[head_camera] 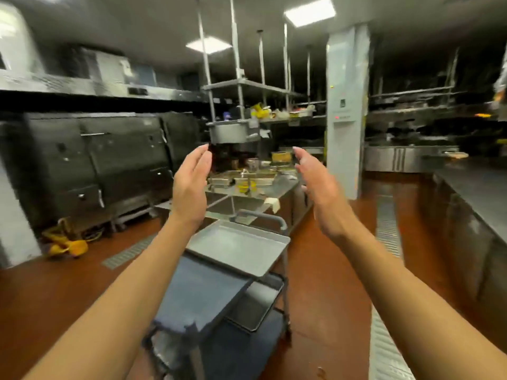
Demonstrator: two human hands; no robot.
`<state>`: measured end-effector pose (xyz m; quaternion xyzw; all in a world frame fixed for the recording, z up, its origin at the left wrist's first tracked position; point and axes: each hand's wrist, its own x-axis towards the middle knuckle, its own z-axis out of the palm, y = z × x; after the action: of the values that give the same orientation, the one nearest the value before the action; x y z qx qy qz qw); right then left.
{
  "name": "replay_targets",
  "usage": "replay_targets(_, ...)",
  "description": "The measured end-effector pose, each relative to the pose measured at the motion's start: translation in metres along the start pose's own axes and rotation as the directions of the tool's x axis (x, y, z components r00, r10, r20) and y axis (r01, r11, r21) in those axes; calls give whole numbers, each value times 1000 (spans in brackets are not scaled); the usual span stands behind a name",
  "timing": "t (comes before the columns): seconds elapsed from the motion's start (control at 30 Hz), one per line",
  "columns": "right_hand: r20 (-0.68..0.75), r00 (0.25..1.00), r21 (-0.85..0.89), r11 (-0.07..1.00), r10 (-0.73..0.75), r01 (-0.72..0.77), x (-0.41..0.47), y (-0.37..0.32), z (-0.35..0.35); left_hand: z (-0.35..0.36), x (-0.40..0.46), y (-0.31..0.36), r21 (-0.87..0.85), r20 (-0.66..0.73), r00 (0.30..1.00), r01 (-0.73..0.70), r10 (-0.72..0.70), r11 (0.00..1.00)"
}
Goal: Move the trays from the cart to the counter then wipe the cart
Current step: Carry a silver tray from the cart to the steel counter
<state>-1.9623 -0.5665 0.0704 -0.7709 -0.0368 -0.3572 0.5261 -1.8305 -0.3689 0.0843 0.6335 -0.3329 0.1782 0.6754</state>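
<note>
Here your left hand (190,187) and right hand (318,187) hover apart, fingers straight, holding nothing. One sheet tray (238,246) lies on the cart (200,294) top; another tray (256,305) sits on the shelf below.

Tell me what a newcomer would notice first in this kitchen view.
First, the two bare hands, left hand and right hand, raised open with palms facing each other, holding nothing. Below them stands a cart with a metal tray on its top shelf and a darker tray on a lower shelf. Behind lies a cluttered steel counter.
</note>
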Motion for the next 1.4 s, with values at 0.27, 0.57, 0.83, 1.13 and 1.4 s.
replay_targets(0.27,343,905,326,935,-252,137,63,-54,232,-230,-24,16,330,-383,922,86,50,940)
replay_targets(0.57,572,711,594,804,-410,-15,63,-80,423,-364,-75,40,539,-671,715,289,195,791)
replay_targets(0.83,677,604,634,750,-420,-190,59,-55,524,-411,-99,8,550,-767,600,436,225,713)
replay_targets(1.13,726,548,618,744,-415,-254,74,-23,662,-512,-70,-56,520,-815,535,505,224,689)
replay_targets(1.4,724,599,572,783,-343,-244,138,-4,825,-664,14,-136,517,-798,571,482,194,708)
